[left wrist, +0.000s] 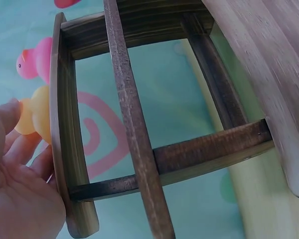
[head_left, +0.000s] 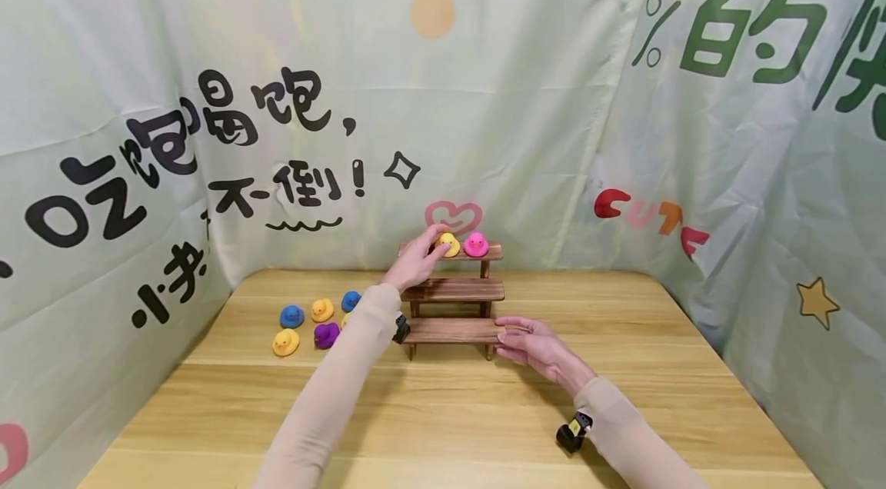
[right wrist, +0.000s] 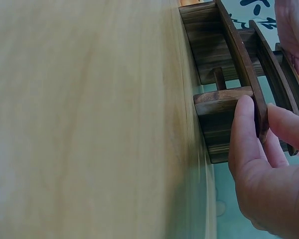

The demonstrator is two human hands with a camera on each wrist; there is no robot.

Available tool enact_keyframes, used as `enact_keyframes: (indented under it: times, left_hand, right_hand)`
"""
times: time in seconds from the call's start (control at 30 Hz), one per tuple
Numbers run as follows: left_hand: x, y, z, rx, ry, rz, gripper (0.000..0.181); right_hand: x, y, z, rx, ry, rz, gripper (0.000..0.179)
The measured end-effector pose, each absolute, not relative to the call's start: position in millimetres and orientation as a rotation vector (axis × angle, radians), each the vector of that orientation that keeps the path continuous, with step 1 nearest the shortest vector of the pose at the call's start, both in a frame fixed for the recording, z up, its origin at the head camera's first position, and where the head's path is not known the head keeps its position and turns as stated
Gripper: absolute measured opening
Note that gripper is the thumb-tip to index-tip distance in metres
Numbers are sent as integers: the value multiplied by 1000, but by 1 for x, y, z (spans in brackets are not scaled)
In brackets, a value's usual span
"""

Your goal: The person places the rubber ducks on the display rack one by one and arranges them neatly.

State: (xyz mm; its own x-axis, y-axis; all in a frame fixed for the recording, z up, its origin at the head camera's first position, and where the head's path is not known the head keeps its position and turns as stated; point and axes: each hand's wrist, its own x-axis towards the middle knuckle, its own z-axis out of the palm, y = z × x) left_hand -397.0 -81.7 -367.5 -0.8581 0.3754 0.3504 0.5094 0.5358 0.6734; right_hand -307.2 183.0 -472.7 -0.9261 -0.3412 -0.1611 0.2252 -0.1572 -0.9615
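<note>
My left hand [head_left: 418,258] is up at the top shelf [head_left: 494,252], pinching a yellow duck [head_left: 451,246]; my right hand [head_left: 541,349] is way lower, clamped on the bottom shelf [head_left: 450,330].

Curtained booth, printed cloth [head_left: 526,51] around table [head_left: 443,427]

can count eight toy ducks [head_left: 476,246] in sight: four yellow ducks [head_left: 285,343], including one mostly hidden, two blue ducks [head_left: 291,316], one purple duck [head_left: 324,335] and one pink duck [head_left: 476,244]. can also count one wooden stand [head_left: 450,331] with three tiers [head_left: 457,290], one left hand [head_left: 417,260], one right hand [head_left: 543,351], two sleeves [head_left: 626,427], two wrist cameras [head_left: 571,437] and one counter [head_left: 457,435].
</note>
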Motion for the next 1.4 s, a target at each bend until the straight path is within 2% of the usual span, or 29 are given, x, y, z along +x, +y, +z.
enact_keyframes:
  times: [1.2,1.4]
  left_hand:
    - [-395,-76,-367,-735,-2597,-1236,36]
    - [-396,-77,-368,-722,-2593,-1272,41]
  right_hand:
    - [-306,182,-470,-132,1729,-2152,41]
    - [-306,182,-471,-123,1725,-2157,40]
